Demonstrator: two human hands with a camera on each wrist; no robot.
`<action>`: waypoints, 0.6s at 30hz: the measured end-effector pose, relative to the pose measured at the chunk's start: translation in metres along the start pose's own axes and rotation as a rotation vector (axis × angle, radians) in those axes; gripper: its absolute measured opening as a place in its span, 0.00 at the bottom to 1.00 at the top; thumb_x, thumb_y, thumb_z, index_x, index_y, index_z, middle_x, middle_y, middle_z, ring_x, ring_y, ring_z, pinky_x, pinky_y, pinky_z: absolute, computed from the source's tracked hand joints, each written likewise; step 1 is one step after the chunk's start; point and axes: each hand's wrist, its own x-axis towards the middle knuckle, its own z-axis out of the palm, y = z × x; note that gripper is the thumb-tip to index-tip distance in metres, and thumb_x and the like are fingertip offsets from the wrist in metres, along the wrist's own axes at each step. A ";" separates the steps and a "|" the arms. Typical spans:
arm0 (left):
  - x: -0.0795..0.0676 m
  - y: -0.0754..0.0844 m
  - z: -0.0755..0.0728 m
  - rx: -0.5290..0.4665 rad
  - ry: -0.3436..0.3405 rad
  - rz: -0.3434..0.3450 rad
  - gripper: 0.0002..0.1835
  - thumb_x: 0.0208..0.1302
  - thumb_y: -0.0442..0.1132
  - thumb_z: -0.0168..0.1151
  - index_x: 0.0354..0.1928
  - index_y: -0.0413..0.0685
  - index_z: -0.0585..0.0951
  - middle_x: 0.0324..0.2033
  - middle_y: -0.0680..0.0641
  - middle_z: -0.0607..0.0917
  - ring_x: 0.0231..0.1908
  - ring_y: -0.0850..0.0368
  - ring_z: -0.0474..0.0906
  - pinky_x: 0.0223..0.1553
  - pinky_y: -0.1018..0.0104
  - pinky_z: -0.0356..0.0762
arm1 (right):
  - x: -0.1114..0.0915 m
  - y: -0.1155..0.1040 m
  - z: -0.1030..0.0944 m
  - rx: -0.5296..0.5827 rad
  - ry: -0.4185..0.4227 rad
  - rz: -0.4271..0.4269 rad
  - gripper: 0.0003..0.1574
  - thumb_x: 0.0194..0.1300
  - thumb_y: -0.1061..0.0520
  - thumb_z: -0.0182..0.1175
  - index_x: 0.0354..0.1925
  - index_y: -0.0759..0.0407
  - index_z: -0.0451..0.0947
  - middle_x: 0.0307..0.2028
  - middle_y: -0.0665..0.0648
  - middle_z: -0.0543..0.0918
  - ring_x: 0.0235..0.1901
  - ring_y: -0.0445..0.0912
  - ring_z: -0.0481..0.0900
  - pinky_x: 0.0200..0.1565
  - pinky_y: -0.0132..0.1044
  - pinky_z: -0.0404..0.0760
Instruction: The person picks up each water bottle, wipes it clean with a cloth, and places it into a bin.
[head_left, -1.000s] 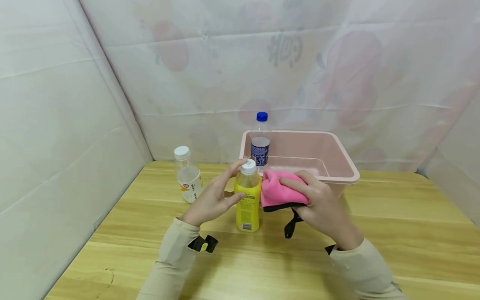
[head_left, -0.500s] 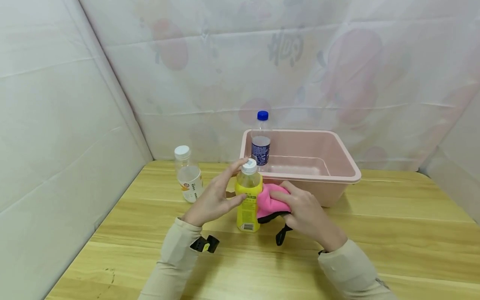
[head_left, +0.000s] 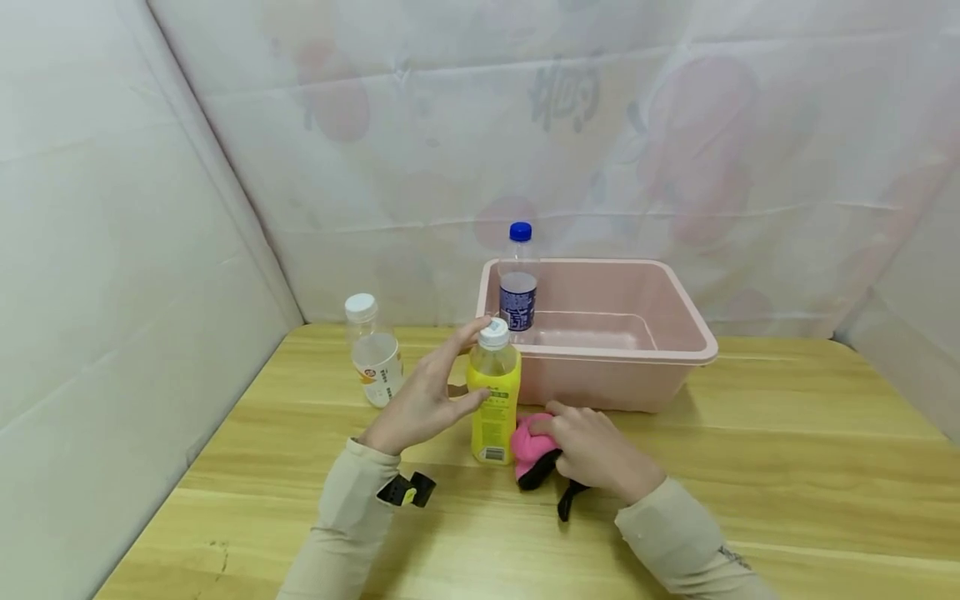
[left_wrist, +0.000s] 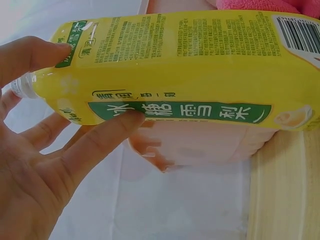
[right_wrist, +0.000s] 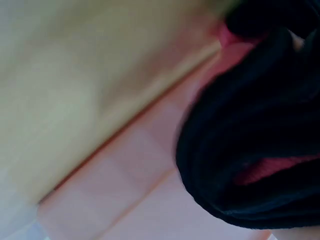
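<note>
In the head view my left hand (head_left: 423, 396) holds an upright yellow-labelled drink bottle (head_left: 497, 412) with a white cap, thumb and fingers spread round its upper part. The left wrist view shows the thumb and a fingertip on the label of the drink bottle (left_wrist: 190, 65). My right hand (head_left: 600, 450) grips a bunched pink cloth (head_left: 534, 442) with black edging, low against the bottle's right side near its base. A black loop (head_left: 572, 500) hangs from the cloth. Close up in the right wrist view, the cloth's black edge (right_wrist: 220, 150) hides the right fingers.
Behind the hands stands a pink plastic basin (head_left: 600, 371). A clear bottle (head_left: 519, 292) with a blue cap is upright at the basin's left end. To the left, a white-capped bottle (head_left: 377, 367) stands on the wooden table (head_left: 787, 450). Fabric walls (head_left: 420, 167) enclose the table.
My right hand has moved the pink cloth down and slightly left, from the yellow bottle's upper side to near its base. The left hand and the bottle stay in place.
</note>
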 end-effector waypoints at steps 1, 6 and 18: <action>0.000 0.000 0.000 0.001 0.001 -0.002 0.46 0.61 0.22 0.66 0.77 0.50 0.58 0.73 0.39 0.65 0.66 0.38 0.69 0.40 0.62 0.88 | 0.000 0.000 0.001 -0.006 -0.018 0.000 0.26 0.44 0.74 0.67 0.42 0.56 0.86 0.33 0.53 0.76 0.25 0.45 0.71 0.23 0.36 0.75; -0.002 0.001 -0.001 0.006 0.009 -0.001 0.46 0.60 0.21 0.66 0.77 0.50 0.58 0.74 0.39 0.65 0.66 0.38 0.69 0.40 0.63 0.88 | 0.000 -0.002 0.000 0.000 -0.028 0.001 0.26 0.43 0.75 0.66 0.40 0.54 0.86 0.32 0.52 0.75 0.25 0.45 0.70 0.24 0.36 0.75; -0.001 -0.001 0.000 0.019 -0.004 0.043 0.46 0.58 0.20 0.67 0.76 0.48 0.59 0.73 0.38 0.66 0.65 0.37 0.71 0.40 0.64 0.88 | -0.002 -0.005 -0.018 -0.038 0.161 -0.098 0.33 0.38 0.76 0.63 0.42 0.51 0.86 0.34 0.49 0.77 0.23 0.42 0.70 0.21 0.31 0.70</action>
